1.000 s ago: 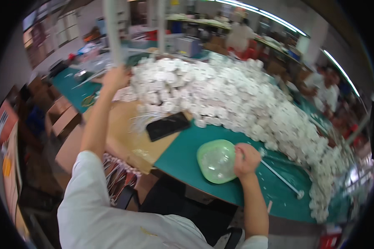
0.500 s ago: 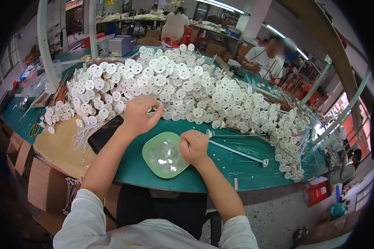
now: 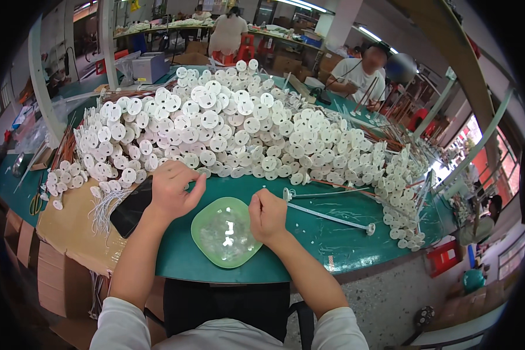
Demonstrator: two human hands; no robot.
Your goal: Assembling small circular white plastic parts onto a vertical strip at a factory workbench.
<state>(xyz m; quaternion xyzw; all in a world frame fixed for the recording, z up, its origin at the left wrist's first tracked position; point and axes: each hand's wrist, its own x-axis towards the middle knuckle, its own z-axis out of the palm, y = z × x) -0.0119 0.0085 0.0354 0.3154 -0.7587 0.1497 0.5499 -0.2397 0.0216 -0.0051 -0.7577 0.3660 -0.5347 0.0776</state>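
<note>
My left hand (image 3: 176,189) hovers beyond the left of a green bowl (image 3: 197,233), near the front of a heap of white round discs (image 3: 216,131). Its fingers are curled and the thumb sticks out; whatever they hold is hidden. At the bowl's right rim, my right hand (image 3: 268,216) is closed in a fist, its contents out of sight. Small clear pieces (image 3: 226,233) lie in the bowl. To the right of my right hand, a pale straight strip (image 3: 332,218) with a disc-like end and a thinner rod (image 3: 326,192) rest on the green table.
A black phone-like slab (image 3: 133,207) and white strings (image 3: 107,214) lie by my left forearm on a cardboard sheet (image 3: 64,230). Scissors (image 3: 36,204) are at far left. Cardboard boxes (image 3: 64,286) stand below. Across the table sits a co-worker (image 3: 359,79).
My left hand has drawn back toward me and slightly left, away from the heap; its thumb now points forward. My right hand stays beside the bowl. The whole view has shifted a little.
</note>
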